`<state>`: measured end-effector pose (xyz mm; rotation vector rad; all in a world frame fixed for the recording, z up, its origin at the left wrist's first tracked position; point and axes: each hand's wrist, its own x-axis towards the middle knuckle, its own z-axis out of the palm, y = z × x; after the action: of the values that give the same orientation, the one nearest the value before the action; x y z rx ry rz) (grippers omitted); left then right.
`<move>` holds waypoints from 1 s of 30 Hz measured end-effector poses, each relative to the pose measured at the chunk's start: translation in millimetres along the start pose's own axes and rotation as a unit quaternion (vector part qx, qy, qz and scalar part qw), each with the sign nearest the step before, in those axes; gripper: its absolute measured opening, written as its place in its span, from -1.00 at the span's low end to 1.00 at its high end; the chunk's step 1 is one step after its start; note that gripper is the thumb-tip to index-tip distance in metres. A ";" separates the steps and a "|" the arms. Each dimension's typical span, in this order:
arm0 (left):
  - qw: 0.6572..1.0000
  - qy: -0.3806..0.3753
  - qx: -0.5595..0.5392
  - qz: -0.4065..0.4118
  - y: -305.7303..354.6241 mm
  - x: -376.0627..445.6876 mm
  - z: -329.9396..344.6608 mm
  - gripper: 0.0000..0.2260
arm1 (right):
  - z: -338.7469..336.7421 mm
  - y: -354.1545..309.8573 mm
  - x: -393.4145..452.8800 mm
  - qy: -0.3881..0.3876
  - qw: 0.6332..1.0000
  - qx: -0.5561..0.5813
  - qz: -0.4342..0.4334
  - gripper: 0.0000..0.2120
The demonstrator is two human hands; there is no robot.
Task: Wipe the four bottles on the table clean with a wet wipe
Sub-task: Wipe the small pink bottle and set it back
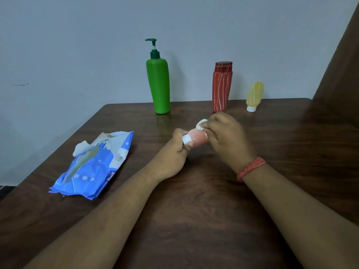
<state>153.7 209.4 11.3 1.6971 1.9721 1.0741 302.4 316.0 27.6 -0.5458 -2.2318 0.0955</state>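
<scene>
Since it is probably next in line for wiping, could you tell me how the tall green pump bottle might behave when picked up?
The green pump bottle is tall on a narrow base, so it probably tips easily. Its smooth plastic may be slippery.

Both forearms reach forward over the table (194, 220). The left hand (175, 150) has fingers curled in a grip. The right hand (225, 136), just beyond it, pinches with curled fingertips.

Brown table (194, 220): wipes pack (93, 166), green (158, 84), red (221, 88), yellow bottles (254, 96).

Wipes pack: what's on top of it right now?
A white wipe sticks up from the opening of the blue wipes pack. Its lower part, inside the pack, is hidden.
</scene>
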 end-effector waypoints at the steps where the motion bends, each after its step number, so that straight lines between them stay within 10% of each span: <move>1: 1.000 -0.002 -0.003 0.000 0.2 -0.1 -0.2 -0.88 | 0.1 -2.7 -1.3 -0.018 0.999 0.016 -0.022 -0.81; 20: 0.992 0.018 -0.121 -0.023 -5.3 -0.1 -2.9 -0.78 | 1.0 -9.4 -5.3 -0.014 0.997 0.035 -0.067 -0.85; 30: 0.924 0.033 -0.377 -0.049 1.5 0.4 3.9 -0.86 | 2.1 -10.3 -4.5 0.053 0.997 0.030 -0.049 -0.86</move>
<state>157.3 211.1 9.9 1.1352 1.3619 1.5911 299.7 305.0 25.5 -0.3986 -2.1413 0.0794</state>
